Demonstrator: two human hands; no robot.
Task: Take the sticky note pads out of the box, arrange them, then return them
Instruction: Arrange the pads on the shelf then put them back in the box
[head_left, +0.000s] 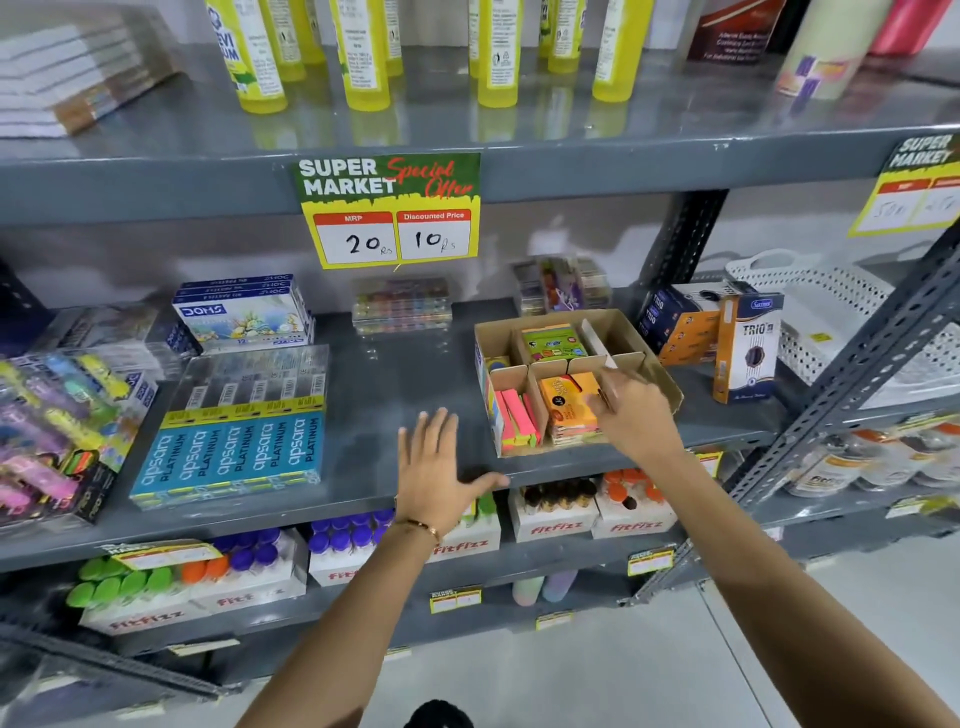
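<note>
A brown cardboard box (655, 343) with dividers sits on the grey middle shelf (384, 384). Inside it are orange sticky note pads (566, 402) at the front, pink and yellow pads (517, 421) in the front left cell, and a green pad (550, 343) at the back. My right hand (631, 410) reaches into the front right cell, its fingers touching the orange pads; whether it grips one is unclear. My left hand (434, 467) hovers flat over the bare shelf left of the box, fingers spread, holding nothing.
Blue Apsara pencil packs (234, 447) and highlighter packs (57, 421) lie to the left. Trio boxes (748, 348) and a white basket (831, 306) stand to the right. A price tag (389, 208) hangs above. Yellow bottles (363, 52) line the upper shelf, Fitfizz boxes (556, 512) the lower.
</note>
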